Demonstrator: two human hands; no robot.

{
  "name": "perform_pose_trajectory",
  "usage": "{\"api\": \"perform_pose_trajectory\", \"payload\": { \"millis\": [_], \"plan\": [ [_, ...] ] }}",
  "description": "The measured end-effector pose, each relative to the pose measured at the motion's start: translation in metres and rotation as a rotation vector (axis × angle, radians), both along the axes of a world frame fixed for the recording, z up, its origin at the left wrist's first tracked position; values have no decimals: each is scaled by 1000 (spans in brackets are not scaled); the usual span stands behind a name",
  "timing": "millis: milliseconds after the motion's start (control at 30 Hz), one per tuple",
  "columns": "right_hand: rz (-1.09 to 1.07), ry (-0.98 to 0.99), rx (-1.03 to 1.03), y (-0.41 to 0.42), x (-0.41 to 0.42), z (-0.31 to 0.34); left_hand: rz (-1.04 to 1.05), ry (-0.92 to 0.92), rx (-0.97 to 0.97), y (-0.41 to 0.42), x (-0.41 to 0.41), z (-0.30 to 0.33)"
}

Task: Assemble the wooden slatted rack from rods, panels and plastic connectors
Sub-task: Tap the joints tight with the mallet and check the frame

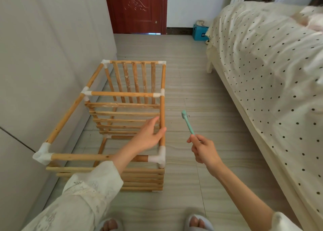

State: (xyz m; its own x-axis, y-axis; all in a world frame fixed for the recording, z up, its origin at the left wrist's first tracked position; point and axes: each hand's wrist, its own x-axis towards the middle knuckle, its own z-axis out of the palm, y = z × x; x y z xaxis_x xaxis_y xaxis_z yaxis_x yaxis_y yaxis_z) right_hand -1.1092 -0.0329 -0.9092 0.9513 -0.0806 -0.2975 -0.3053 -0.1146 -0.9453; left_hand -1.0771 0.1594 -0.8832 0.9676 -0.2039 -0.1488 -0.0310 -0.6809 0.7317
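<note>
Against the pale wall (43,56) on the left, the wooden rack (122,119) stands on the tiled floor (183,73), a box-shaped frame of round honey-coloured rods joined at the corners by white plastic connectors (157,158). Its top is an open rectangle split by one cross rod (122,94) about midway. The far end is filled with upright slats, some scuffed with pale patches; a panel of level slats sits in the middle under the cross rod, and another panel of level slats closes the near end below the front rod. The nearest left connector (42,154) looks bulky and a little ragged. The left hand (150,134), reaching out of a cream patterned sleeve (87,192), has its fingers straight and loosely spread, the thumb lying against the right-hand top rod (162,112) and the fingers reaching inside the frame without curling round anything. Just right of the rack, the right hand (202,151) grips the lower end of a small mint-green mallet (187,122), its head pointing up and away. Further right runs a bed (262,64) with a dotted cream cover. At the bottom edge two slippers (199,222) show.
</note>
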Motion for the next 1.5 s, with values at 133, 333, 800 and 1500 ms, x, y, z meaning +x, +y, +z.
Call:
{"api": "perform_pose_trajectory", "payload": {
  "millis": [133,333,800,1500],
  "plan": [
    [-17,-5,33,9,28,-4,-35,-27,78,-6,25,-12],
    [-17,27,150,24,72,-9,31,-352,333,8,79,-11],
    [-91,114,328,82,115,-10,31,-263,488,16,184,-26],
    [-82,55,69,103,102,-13,78,-314,485,3,156,-35]
  ]
}}
